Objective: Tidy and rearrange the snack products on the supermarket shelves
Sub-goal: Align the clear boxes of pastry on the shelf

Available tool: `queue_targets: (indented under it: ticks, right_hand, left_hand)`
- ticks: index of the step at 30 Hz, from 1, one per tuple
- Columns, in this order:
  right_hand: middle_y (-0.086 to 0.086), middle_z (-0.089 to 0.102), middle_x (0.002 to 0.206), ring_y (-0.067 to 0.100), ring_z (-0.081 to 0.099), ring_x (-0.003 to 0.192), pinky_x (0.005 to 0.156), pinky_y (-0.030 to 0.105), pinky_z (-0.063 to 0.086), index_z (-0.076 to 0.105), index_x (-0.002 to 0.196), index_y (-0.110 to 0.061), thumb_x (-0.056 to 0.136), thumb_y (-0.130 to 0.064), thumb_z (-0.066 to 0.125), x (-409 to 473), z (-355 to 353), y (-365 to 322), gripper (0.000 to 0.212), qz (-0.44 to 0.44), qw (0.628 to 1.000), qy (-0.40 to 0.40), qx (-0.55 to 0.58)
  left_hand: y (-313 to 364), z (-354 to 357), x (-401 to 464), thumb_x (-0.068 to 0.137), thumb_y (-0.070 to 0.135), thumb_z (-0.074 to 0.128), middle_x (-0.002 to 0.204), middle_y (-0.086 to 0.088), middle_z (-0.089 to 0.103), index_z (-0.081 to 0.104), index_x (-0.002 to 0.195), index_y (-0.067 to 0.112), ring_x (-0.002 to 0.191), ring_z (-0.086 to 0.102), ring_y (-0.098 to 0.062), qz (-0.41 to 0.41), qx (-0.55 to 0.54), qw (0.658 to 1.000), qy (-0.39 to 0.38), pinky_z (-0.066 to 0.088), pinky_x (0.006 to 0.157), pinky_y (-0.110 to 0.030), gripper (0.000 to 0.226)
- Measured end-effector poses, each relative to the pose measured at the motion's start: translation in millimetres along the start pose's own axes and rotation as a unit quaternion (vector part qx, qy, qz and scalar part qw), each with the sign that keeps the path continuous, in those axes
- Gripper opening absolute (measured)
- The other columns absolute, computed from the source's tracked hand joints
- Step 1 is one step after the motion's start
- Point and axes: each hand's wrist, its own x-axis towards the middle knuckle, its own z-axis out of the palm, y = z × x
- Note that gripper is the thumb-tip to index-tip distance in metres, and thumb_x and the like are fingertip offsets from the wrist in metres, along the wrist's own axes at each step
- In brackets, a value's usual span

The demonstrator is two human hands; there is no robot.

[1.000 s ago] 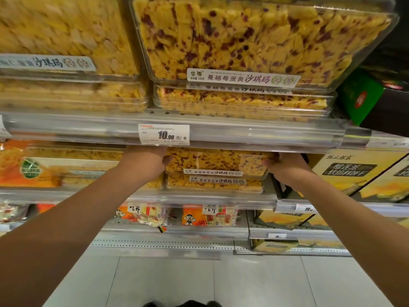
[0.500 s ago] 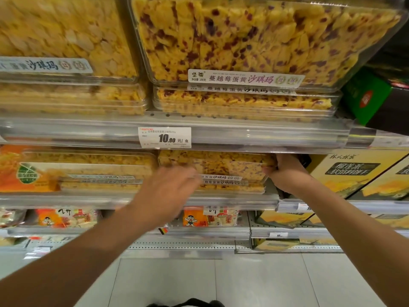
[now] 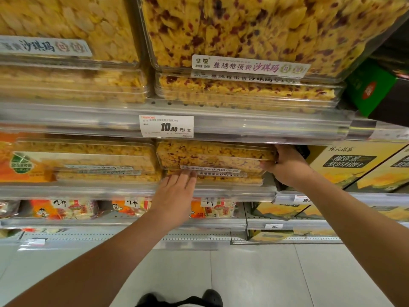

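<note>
Two clear plastic boxes of cranberry snack bars are stacked on the middle shelf. My right hand (image 3: 285,166) grips the right end of the upper box (image 3: 212,155). My left hand (image 3: 176,193) has its fingers straight, their tips touching the front of the lower box (image 3: 230,179) at its left end. To their left stand two stacked boxes of plain yellow bars (image 3: 93,158).
The top shelf carries larger boxes of the same snacks (image 3: 254,36), with a 10.90 price tag (image 3: 166,126) on its rail. Yellow cartons (image 3: 345,165) stand to the right, a green box (image 3: 369,89) above them. Orange snack packets (image 3: 66,208) fill the shelf below.
My left hand left the left side of the cranberry boxes, swung down and forward, and now touches the front of the lower box. My right hand stayed on the right end.
</note>
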Motion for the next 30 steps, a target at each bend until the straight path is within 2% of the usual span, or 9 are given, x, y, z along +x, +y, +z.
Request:
queue_targets:
  ticks: [8, 12, 13, 18, 20, 23, 25, 27, 30]
  right_hand:
    - [0.0, 0.057, 0.111, 0.024, 0.059, 0.095, 0.083, 0.041, 0.053, 0.041, 0.134, -0.024, 0.087, -0.021, 0.07, -1.4, -3.1, -3.7, 0.055, 0.02, 0.999, -0.01, -0.025]
    - [0.004, 0.057, 0.114, 0.024, 0.059, 0.09, 0.063, 0.032, 0.05, 0.037, 0.136, -0.026, 0.09, -0.022, 0.067, -1.5, -3.1, -4.0, 0.054, 0.023, 0.999, -0.015, -0.034]
    - [0.003, 0.057, 0.114, 0.023, 0.059, 0.089, 0.062, 0.03, 0.049, 0.037, 0.136, -0.027, 0.09, -0.022, 0.066, -1.7, -3.2, -4.0, 0.054, 0.021, 0.999, -0.016, -0.034]
    - [0.002, 0.057, 0.121, 0.025, 0.058, 0.1, 0.074, 0.032, 0.048, 0.037, 0.137, -0.027, 0.09, -0.021, 0.067, -3.3, -3.4, -2.9, 0.056, 0.008, 0.999, -0.015, -0.03]
    - [0.002, 0.057, 0.121, 0.024, 0.057, 0.101, 0.078, 0.033, 0.047, 0.037, 0.138, -0.027, 0.09, -0.019, 0.067, -3.4, -2.6, -2.1, 0.057, 0.006, 1.0, -0.013, -0.025]
    - [0.001, 0.056, 0.121, 0.02, 0.053, 0.095, 0.077, 0.031, 0.044, 0.037, 0.137, -0.028, 0.09, -0.02, 0.066, -3.3, -1.5, -1.3, 0.056, 0.003, 1.0, -0.01, -0.022]
    - [0.001, 0.057, 0.121, 0.017, 0.051, 0.093, 0.076, 0.031, 0.043, 0.038, 0.137, -0.028, 0.09, -0.02, 0.066, -3.2, -1.7, -0.8, 0.055, 0.004, 1.0, -0.009, -0.02]
    - [0.002, 0.057, 0.122, 0.018, 0.053, 0.094, 0.076, 0.03, 0.043, 0.037, 0.137, -0.027, 0.09, -0.02, 0.066, -3.3, -2.0, -0.9, 0.055, -0.001, 1.0, -0.012, -0.027]
    - [0.003, 0.056, 0.123, 0.023, 0.056, 0.103, 0.078, 0.03, 0.043, 0.035, 0.138, -0.026, 0.092, -0.019, 0.063, -3.1, -3.1, -0.6, 0.055, -0.012, 0.999, -0.025, -0.041]
  left_hand:
    - [-1.8, -1.4, 1.5, 0.088, 0.027, 0.056, 0.152, -0.005, 0.025, 0.017, 0.153, 0.017, 0.134, 0.029, -0.026, -0.007, -0.027, 0.999, -0.015, 0.027, 0.115, -0.043, 0.077]
    - [-6.2, 0.9, -4.3, 0.086, 0.024, 0.058, 0.151, -0.005, 0.024, 0.014, 0.154, 0.017, 0.134, 0.028, -0.026, 0.003, -0.012, 1.0, -0.018, 0.026, 0.116, -0.042, 0.081]
    - [-6.7, 0.9, -4.8, 0.085, 0.022, 0.06, 0.151, -0.005, 0.023, 0.013, 0.154, 0.017, 0.135, 0.027, -0.026, 0.005, -0.005, 1.0, -0.019, 0.025, 0.117, -0.042, 0.083]
    - [-4.1, -9.7, -7.9, 0.087, 0.022, 0.057, 0.147, -0.006, 0.026, 0.021, 0.152, 0.017, 0.133, 0.026, -0.026, -0.014, -0.018, 0.999, -0.026, 0.027, 0.115, -0.042, 0.075]
    - [-3.9, -20.5, -14.1, 0.083, 0.017, 0.059, 0.141, -0.01, 0.038, 0.035, 0.147, 0.016, 0.128, 0.033, -0.028, 0.029, -0.03, 0.998, 0.045, 0.035, 0.108, -0.043, 0.068]
    - [-4.1, -43.1, -14.6, 0.071, 0.01, 0.066, 0.129, -0.011, 0.052, 0.049, 0.133, 0.014, 0.118, 0.045, -0.029, 0.118, -0.021, 0.969, 0.215, 0.042, 0.097, -0.046, 0.064]
    - [-6.3, -61.3, -2.7, 0.069, 0.009, 0.073, 0.128, -0.012, 0.051, 0.044, 0.133, 0.015, 0.115, 0.047, -0.031, 0.068, 0.012, 0.964, 0.256, 0.041, 0.097, -0.049, 0.071]
    - [-13.8, -74.7, 9.1, 0.073, 0.02, 0.078, 0.135, -0.016, 0.049, 0.041, 0.141, 0.017, 0.122, 0.046, -0.037, -0.025, 0.035, 0.976, 0.215, 0.036, 0.106, -0.053, 0.076]
    - [-32.6, -75.1, 13.0, 0.086, 0.027, 0.065, 0.154, -0.011, 0.033, 0.027, 0.152, 0.034, 0.14, 0.027, -0.039, -0.1, 0.047, 0.985, 0.132, 0.015, 0.118, -0.05, 0.076]
